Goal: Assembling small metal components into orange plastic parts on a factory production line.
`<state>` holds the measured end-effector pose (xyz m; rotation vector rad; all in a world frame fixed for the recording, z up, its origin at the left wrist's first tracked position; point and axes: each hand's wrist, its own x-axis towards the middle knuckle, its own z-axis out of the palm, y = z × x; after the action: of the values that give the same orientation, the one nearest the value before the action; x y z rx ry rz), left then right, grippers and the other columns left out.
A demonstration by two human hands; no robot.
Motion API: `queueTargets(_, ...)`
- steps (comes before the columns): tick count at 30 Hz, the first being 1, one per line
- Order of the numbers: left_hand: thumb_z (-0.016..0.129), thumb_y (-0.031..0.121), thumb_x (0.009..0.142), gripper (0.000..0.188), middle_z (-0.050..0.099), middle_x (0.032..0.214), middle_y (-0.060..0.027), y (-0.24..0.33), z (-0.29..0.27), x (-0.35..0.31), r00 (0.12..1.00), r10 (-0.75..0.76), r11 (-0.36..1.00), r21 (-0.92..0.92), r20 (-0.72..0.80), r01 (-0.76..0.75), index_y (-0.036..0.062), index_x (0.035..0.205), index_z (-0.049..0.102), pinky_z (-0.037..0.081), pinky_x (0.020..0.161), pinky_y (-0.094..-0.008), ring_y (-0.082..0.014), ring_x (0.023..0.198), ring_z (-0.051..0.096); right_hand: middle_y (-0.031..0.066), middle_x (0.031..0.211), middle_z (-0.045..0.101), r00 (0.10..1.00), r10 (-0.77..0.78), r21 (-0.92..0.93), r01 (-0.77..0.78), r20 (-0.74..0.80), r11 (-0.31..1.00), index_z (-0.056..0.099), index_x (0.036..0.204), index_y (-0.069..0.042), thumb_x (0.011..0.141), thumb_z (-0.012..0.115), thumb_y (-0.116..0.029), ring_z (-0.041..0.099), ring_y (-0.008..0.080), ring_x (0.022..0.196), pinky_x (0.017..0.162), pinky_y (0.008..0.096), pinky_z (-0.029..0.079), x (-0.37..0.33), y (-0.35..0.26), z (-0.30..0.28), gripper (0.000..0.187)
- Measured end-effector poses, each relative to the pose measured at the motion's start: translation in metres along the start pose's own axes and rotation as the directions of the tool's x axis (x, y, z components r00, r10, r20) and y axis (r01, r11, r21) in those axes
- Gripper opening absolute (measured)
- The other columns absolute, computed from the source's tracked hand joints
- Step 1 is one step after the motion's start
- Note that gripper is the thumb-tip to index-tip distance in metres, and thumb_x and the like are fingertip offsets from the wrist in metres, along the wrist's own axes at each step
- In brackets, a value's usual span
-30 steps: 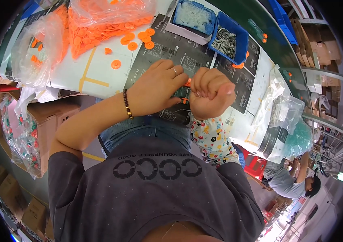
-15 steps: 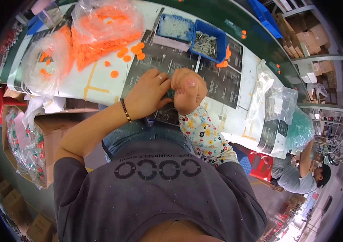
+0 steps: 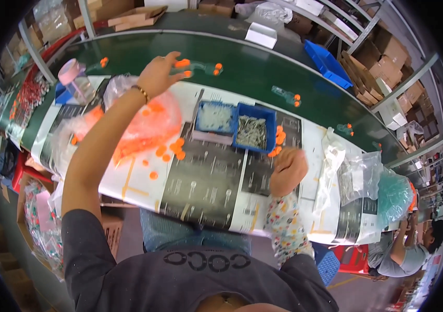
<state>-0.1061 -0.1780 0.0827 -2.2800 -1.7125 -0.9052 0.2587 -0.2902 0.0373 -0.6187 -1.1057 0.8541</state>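
Observation:
My left hand [image 3: 157, 76] reaches far out over the green conveyor belt. Its fingers curve around a small piece with two orange discs [image 3: 184, 63] showing at the fingertips; the rest of that piece is hidden by the hand. Just right of it lies a similar clear greenish plastic piece with orange discs [image 3: 217, 67]. My right hand [image 3: 288, 169] is curled closed above the right part of the table, close to a little group of loose orange discs [image 3: 279, 139]. Whatever its fingers hold, if anything, is hidden.
A blue bin of metal parts [image 3: 252, 131] adjoins a blue tray of small pale parts [image 3: 215, 117]. Left stands a bag of orange discs [image 3: 153, 122]; a pink-lidded jar [image 3: 73, 78] is behind it. Clear bags [image 3: 359, 177] lie right. A person [image 3: 401, 255] works at far right.
My hands have parted from in front of my body. The left has swung forward and left to the conveyor; the right has moved right, toward the loose discs. The view has shifted to show more belt.

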Motion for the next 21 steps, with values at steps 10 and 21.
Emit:
queueTargets(10,0.062,0.015,0.080,0.039,0.064,0.108,-0.0148,-0.089,0.156,0.102,0.975,0.048,0.872,0.466,0.219,-0.148,0.0069,0.117,0.051,0.048,0.088,-0.0440,-0.0327,0.105,0.058,0.0104,0.058,0.046,0.657,-0.320,-0.200,0.589,0.683,0.783,0.050,0.062,-0.001,0.085,0.052,-0.007,0.044,0.0257,0.046,0.043,0.0346,0.035,-0.010,0.000,-0.009,0.023)
queueTargets(21,0.066,0.015,0.081,0.039,0.065,0.104,-0.0157,0.030,0.077,0.090,0.991,0.127,0.942,-0.316,0.030,-0.111,0.0034,0.118,0.058,0.049,0.086,-0.0374,-0.0281,0.098,0.062,0.0092,0.067,0.052,0.899,-0.028,-0.562,0.298,0.438,0.772,0.054,0.069,-0.001,0.083,0.063,-0.011,0.048,0.0181,0.055,0.051,0.0292,0.037,-0.001,-0.001,-0.007,0.019)
